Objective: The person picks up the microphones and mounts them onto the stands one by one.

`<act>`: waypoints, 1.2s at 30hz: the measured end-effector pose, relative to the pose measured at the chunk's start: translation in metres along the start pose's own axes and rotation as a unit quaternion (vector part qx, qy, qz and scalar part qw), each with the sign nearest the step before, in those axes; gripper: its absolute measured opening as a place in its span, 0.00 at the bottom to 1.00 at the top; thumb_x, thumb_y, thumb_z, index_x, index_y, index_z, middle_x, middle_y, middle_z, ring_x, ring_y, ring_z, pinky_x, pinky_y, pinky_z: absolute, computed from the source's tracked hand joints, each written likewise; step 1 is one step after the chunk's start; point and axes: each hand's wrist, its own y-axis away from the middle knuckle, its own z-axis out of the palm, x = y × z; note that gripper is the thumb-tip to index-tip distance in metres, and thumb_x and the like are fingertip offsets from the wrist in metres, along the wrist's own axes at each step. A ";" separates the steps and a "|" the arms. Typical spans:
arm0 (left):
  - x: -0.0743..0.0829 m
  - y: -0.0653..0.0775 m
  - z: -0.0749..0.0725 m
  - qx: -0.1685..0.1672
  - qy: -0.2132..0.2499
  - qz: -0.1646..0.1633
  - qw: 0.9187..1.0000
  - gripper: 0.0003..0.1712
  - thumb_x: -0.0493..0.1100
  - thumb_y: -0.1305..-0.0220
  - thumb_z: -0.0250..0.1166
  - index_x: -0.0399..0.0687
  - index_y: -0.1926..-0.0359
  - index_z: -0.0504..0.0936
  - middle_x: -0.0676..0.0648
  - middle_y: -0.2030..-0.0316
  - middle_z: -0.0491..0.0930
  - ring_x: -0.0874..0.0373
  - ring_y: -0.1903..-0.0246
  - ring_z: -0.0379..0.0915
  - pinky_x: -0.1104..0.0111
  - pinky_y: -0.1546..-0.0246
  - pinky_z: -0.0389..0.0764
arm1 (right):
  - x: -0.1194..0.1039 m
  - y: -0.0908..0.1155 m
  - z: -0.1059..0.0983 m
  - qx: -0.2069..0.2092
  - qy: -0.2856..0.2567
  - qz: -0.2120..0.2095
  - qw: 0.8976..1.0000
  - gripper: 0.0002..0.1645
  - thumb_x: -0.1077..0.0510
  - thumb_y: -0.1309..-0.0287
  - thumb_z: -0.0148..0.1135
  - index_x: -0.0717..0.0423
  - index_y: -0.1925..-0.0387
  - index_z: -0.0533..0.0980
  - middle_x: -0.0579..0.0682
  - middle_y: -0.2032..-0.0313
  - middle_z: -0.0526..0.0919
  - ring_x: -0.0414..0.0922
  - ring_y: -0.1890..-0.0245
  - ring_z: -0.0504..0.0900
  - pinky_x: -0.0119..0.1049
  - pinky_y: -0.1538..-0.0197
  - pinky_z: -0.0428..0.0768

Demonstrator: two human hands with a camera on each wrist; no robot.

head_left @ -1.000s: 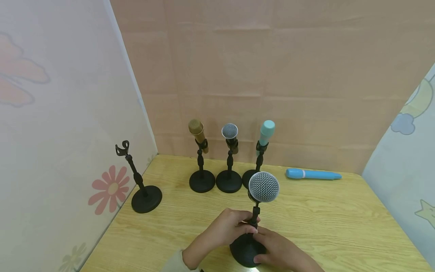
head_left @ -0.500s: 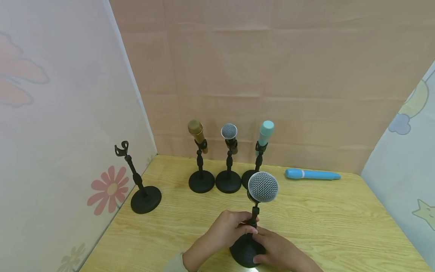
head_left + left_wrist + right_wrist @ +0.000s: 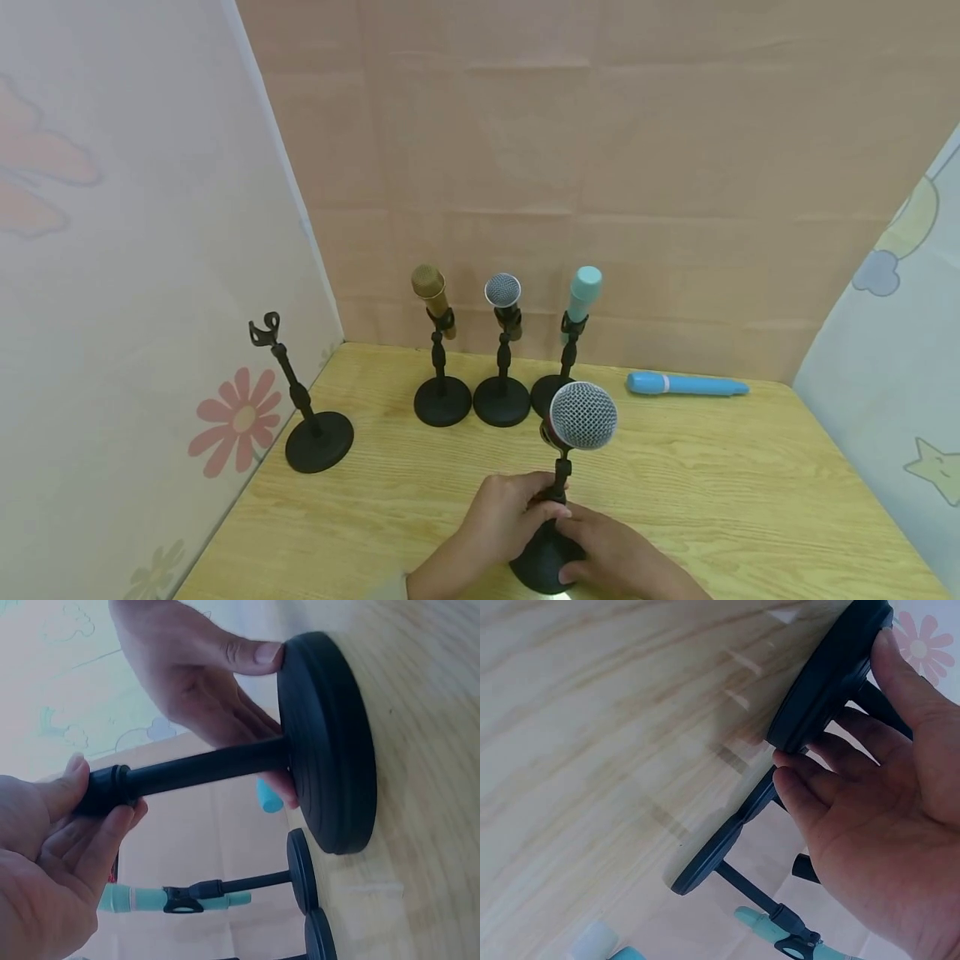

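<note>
Both hands hold one black stand [image 3: 543, 562], nearer the person than the turquoise microphone [image 3: 585, 285]: the left hand [image 3: 502, 521] pinches the pole's collar [image 3: 112, 786], while the right hand [image 3: 618, 550] spans the round base, thumb at its edge. A large mesh-headed microphone [image 3: 583, 417] tops it. The blue microphone [image 3: 682, 384] lies on the worktop [image 3: 750, 500], right of the turquoise one. The load looks top-heavy — a slack right hand could let it tip, a loosened collar could let the pole drop, and pushing it forward could knock the turquoise microphone's stand [image 3: 548, 393].
</note>
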 end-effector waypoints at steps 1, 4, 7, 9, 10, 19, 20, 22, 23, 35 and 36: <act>0.001 0.000 0.001 0.006 -0.003 -0.002 1.000 0.15 0.50 0.35 0.67 0.48 0.52 0.87 0.58 0.61 0.89 0.70 0.58 0.84 0.83 0.61 0.79 | 0.000 0.000 0.000 0.000 0.001 0.000 1.000 0.27 0.42 0.44 0.73 0.45 0.45 0.79 0.43 0.43 0.78 0.33 0.55 0.76 0.42 0.44 0.82; 0.002 0.000 0.000 0.010 0.006 -0.014 1.000 0.16 0.51 0.36 0.69 0.48 0.52 0.88 0.58 0.61 0.88 0.71 0.60 0.84 0.83 0.63 0.80 | -0.001 -0.001 0.001 0.000 0.002 -0.001 1.000 0.29 0.41 0.45 0.73 0.45 0.43 0.78 0.45 0.41 0.79 0.34 0.53 0.77 0.43 0.44 0.82; -0.004 -0.006 -0.004 -0.031 0.049 -0.028 0.998 0.15 0.51 0.37 0.70 0.50 0.53 0.88 0.60 0.61 0.87 0.75 0.62 0.81 0.82 0.61 0.80 | 0.000 -0.001 0.000 -0.001 0.013 -0.002 1.000 0.30 0.40 0.44 0.72 0.45 0.43 0.78 0.48 0.40 0.78 0.35 0.51 0.77 0.46 0.43 0.81; -0.012 -0.012 -0.007 -0.084 0.093 -0.025 0.992 0.14 0.50 0.36 0.70 0.51 0.53 0.87 0.60 0.59 0.86 0.76 0.60 0.80 0.80 0.57 0.80 | 0.000 -0.001 0.000 0.000 0.019 -0.005 1.000 0.30 0.40 0.44 0.72 0.46 0.43 0.79 0.48 0.40 0.78 0.37 0.51 0.78 0.48 0.43 0.81; -0.016 -0.015 -0.009 -0.116 0.117 -0.018 0.986 0.14 0.49 0.35 0.69 0.50 0.51 0.86 0.59 0.57 0.86 0.75 0.58 0.79 0.79 0.55 0.80 | 0.001 0.000 -0.001 0.000 0.023 -0.006 1.000 0.31 0.39 0.44 0.72 0.46 0.43 0.79 0.48 0.40 0.78 0.37 0.51 0.78 0.48 0.43 0.81; -0.045 -0.033 -0.006 -0.271 0.219 0.070 0.935 0.15 0.43 0.26 0.61 0.45 0.43 0.80 0.52 0.48 0.84 0.72 0.49 0.77 0.75 0.42 0.75 | 0.000 0.001 -0.001 -0.012 -0.006 0.017 1.000 0.41 0.40 0.44 0.72 0.51 0.32 0.74 0.58 0.36 0.77 0.45 0.45 0.80 0.54 0.43 0.80; -0.045 -0.032 -0.005 -0.263 0.215 0.074 0.937 0.14 0.42 0.27 0.61 0.45 0.45 0.81 0.52 0.49 0.84 0.72 0.50 0.77 0.75 0.43 0.76 | 0.000 0.002 -0.001 -0.015 -0.011 0.021 1.000 0.41 0.41 0.44 0.73 0.52 0.32 0.74 0.59 0.36 0.77 0.46 0.45 0.80 0.55 0.43 0.80; -0.045 -0.030 -0.002 -0.242 0.207 0.077 0.945 0.13 0.43 0.28 0.62 0.45 0.47 0.82 0.53 0.52 0.85 0.73 0.53 0.78 0.76 0.45 0.77 | 0.000 0.003 0.000 -0.020 -0.021 0.032 0.999 0.42 0.40 0.44 0.72 0.52 0.31 0.73 0.60 0.36 0.76 0.45 0.46 0.79 0.55 0.43 0.79; -0.044 -0.028 -0.001 -0.229 0.204 0.076 0.949 0.12 0.43 0.29 0.63 0.46 0.48 0.82 0.53 0.53 0.86 0.73 0.54 0.78 0.77 0.45 0.77 | 0.000 0.003 0.000 -0.020 -0.023 0.035 0.999 0.43 0.40 0.44 0.72 0.52 0.31 0.73 0.59 0.36 0.76 0.44 0.47 0.79 0.55 0.43 0.79; -0.030 -0.014 0.010 -0.111 0.193 0.014 0.975 0.10 0.47 0.34 0.67 0.50 0.55 0.85 0.56 0.57 0.87 0.74 0.59 0.79 0.78 0.53 0.80 | -0.001 0.005 -0.001 -0.012 -0.015 0.018 1.000 0.38 0.39 0.42 0.70 0.47 0.33 0.73 0.51 0.40 0.76 0.39 0.52 0.78 0.51 0.43 0.81; -0.029 -0.013 0.010 -0.106 0.193 0.008 0.975 0.10 0.47 0.34 0.68 0.50 0.55 0.85 0.57 0.57 0.87 0.74 0.59 0.79 0.78 0.53 0.80 | -0.001 0.006 -0.001 -0.014 -0.025 0.024 0.999 0.38 0.39 0.42 0.70 0.45 0.32 0.72 0.51 0.39 0.76 0.39 0.53 0.78 0.52 0.44 0.81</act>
